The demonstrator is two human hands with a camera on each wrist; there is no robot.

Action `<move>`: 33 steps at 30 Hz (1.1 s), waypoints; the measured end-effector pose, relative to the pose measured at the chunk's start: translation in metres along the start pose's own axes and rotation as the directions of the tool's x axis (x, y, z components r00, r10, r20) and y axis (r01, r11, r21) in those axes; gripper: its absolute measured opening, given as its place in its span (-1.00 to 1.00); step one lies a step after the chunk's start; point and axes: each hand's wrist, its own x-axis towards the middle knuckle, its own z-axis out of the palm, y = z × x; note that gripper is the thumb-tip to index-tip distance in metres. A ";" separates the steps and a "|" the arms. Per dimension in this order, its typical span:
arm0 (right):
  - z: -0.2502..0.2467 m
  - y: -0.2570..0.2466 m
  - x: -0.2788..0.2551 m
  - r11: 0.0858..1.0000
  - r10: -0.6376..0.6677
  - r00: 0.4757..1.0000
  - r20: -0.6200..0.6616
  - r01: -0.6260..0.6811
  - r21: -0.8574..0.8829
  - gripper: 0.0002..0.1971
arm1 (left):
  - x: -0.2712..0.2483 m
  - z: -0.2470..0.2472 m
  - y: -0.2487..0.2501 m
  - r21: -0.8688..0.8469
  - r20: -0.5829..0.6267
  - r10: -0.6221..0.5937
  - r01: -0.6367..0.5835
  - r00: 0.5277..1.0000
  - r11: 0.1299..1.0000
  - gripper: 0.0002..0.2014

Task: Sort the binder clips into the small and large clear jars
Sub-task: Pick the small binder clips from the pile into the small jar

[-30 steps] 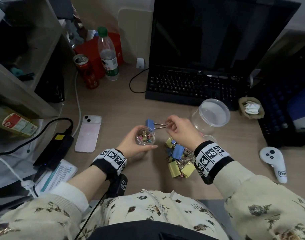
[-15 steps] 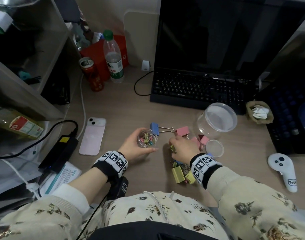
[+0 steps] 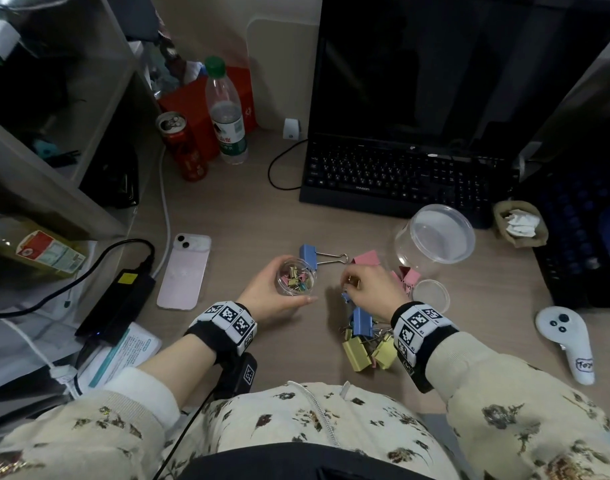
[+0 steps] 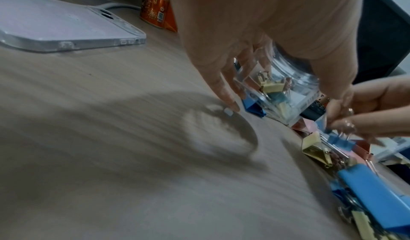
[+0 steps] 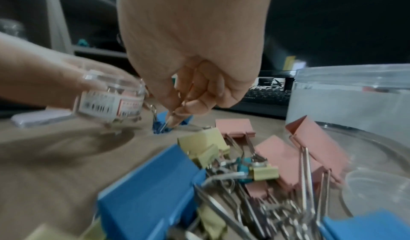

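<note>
My left hand [image 3: 289, 291] grips the small clear jar [image 3: 298, 277], held a little above the desk with several small clips inside. My right hand [image 3: 348, 284] pinches the wire handles of a small blue clip [image 5: 160, 126] just right of that jar, low over the desk. Below the right hand lies the pile of mixed clips [image 3: 365, 341] in blue, yellow and pink. One large blue clip [image 3: 310, 254] and a pink clip [image 3: 367, 258] lie behind the hands. The large clear jar [image 3: 435, 237] stands tilted at the right, open.
A clear lid [image 3: 431, 294] lies right of my right hand. A pink phone [image 3: 185, 271] and a black charger [image 3: 119, 303] lie to the left. A keyboard [image 3: 400, 174], a bottle [image 3: 225, 112] and a can [image 3: 182, 147] stand behind. A white controller [image 3: 570, 341] is at the right.
My right hand set the large blue clip down behind the small jar, dropped to the pile and pinched a small blue clip. The left hand kept hold of the small jar.
</note>
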 end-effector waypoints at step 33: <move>-0.020 0.014 -0.009 0.978 0.127 0.990 -0.057 -0.116 0.173 -0.71 | 0.001 0.013 0.011 0.006 0.049 0.091 -0.092 0.995 0.996 -0.20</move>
